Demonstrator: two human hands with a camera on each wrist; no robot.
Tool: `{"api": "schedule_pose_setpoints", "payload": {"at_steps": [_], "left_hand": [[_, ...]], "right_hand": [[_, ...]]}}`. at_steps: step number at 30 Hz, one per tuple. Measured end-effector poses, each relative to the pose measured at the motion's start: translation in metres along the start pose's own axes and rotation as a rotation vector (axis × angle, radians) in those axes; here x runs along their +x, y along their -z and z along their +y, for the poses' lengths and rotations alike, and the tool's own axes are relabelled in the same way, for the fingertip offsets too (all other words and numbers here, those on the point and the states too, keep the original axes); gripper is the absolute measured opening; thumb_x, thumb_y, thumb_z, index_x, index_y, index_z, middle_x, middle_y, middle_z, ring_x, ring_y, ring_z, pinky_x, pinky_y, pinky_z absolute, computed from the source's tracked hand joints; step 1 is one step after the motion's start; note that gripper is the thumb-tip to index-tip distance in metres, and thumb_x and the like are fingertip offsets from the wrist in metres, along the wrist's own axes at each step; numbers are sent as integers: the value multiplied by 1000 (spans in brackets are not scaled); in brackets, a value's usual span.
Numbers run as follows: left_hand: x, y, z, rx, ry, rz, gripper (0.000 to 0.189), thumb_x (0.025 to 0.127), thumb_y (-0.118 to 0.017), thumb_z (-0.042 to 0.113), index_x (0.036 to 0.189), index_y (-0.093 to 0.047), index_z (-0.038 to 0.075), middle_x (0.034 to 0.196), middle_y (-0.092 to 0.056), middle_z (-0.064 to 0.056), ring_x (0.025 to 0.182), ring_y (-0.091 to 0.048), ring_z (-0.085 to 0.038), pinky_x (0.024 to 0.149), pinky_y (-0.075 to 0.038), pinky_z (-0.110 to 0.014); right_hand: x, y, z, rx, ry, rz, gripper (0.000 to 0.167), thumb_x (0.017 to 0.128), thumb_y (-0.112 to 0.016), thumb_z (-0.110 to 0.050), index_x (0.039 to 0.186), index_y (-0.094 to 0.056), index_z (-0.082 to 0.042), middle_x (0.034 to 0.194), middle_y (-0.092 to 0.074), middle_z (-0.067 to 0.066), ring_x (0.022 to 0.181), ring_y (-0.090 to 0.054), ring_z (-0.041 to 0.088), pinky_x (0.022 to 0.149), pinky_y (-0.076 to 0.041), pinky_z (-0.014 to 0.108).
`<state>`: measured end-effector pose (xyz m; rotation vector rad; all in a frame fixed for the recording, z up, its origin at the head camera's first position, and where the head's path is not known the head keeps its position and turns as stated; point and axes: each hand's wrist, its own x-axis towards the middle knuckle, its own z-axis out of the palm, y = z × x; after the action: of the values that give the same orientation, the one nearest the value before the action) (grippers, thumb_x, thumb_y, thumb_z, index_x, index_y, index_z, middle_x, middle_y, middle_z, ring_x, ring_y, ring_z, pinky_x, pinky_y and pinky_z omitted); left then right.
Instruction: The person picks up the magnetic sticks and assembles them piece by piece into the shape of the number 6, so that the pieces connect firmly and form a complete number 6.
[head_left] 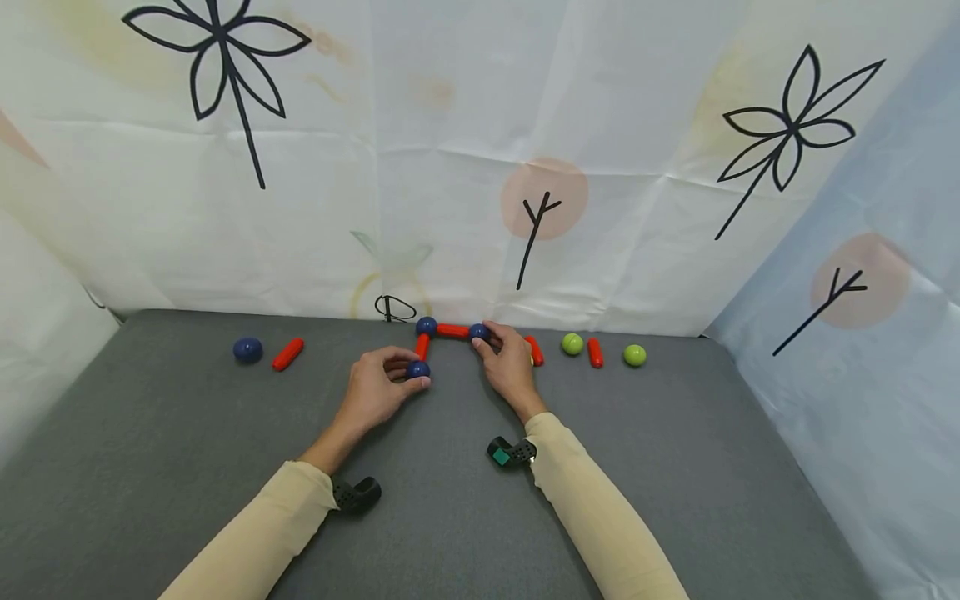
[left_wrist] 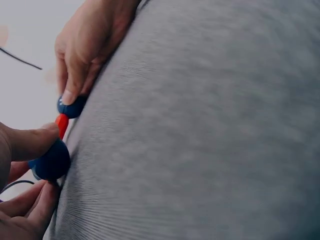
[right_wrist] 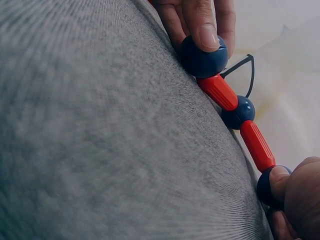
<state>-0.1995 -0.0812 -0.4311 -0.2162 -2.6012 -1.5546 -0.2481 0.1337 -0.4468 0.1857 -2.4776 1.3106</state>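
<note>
Two red rods and several dark blue balls form a bent chain on the grey table. My left hand point(head_left: 377, 387) pinches the near blue ball point(head_left: 417, 370) between thumb and fingers. From that ball a short red rod point(head_left: 423, 347) runs back to the corner blue ball point(head_left: 426, 326). Another red rod point(head_left: 453, 332) goes right from the corner to a third blue ball point(head_left: 479, 332), which my right hand point(head_left: 510, 362) grips. In the right wrist view the whole chain shows, with the corner ball point(right_wrist: 238, 113) between both rods.
At left on the table lie a loose blue ball point(head_left: 247, 350) and a red rod point(head_left: 288, 355). Right of my right hand are a partly covered red rod point(head_left: 535, 351), a green ball point(head_left: 572, 344), another red rod point(head_left: 596, 352) and a second green ball point(head_left: 634, 356). A patterned white curtain point(head_left: 450, 208) stands behind.
</note>
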Motion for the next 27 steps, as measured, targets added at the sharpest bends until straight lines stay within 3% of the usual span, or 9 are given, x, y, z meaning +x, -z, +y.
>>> {"api": "schedule_pose_setpoints", "payload": {"at_steps": [5,12,27], "left_hand": [[3,1,0,-61,47,-23,39,82,-85,2,117,-69,-3,120,-67,-24,112,-68,-36,93,-54,-40],[4,1,-2,-105,49,-21,39,80,-85,-2,116,-68,-5,121,-65,-25,114,-66,-37,94,-54,-40],[3,0,0,-35,35,-30,42,79,-88,5,116,-70,-2,115,-68,-21,106,-70,-33,91,-56,-39]], "right_hand": [[0,0,-1,11,6,0,38,93,-74,-6,129,-66,6,124,-65,24,110,-68,34,94,-54,41],[0,0,-1,12,3,-2,39,93,-74,-6,129,-66,5,124,-65,23,110,-68,33,94,-54,41],[5,-3,2,54,-55,16,39,94,-73,-5,131,-64,2,123,-67,21,111,-67,32,97,-52,39]]}}
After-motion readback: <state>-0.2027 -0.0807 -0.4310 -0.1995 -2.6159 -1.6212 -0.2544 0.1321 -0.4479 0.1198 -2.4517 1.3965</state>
